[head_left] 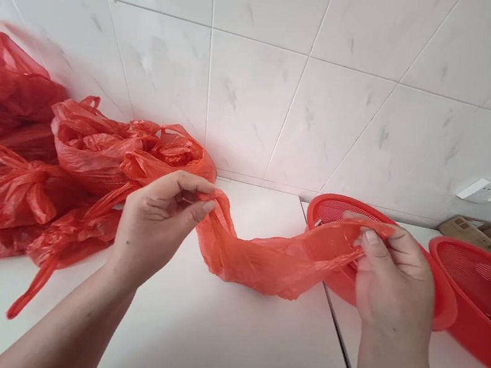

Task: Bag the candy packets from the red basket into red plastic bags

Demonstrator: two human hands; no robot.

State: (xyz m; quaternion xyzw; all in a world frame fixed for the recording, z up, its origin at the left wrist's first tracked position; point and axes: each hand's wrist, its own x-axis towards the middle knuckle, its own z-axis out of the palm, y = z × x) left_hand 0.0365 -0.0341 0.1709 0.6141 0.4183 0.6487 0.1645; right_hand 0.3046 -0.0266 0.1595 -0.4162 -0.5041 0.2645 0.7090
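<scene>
A heap of crumpled red bags (16,171) fills the left of the frame on a white counter (210,341). At centre, the left hand (157,222) pinches one end of a red plastic bag (261,256) between thumb and fingertips, while the right hand (392,278) pinches the other end; the bag sags between them above the counter. Even tension at both ends would likely smooth it. Two red colander baskets (481,292) sit at right

I hold my left hand (157,219) and right hand (392,281) raised, fingers pinched shut, either end of the red bag (260,262).
</scene>
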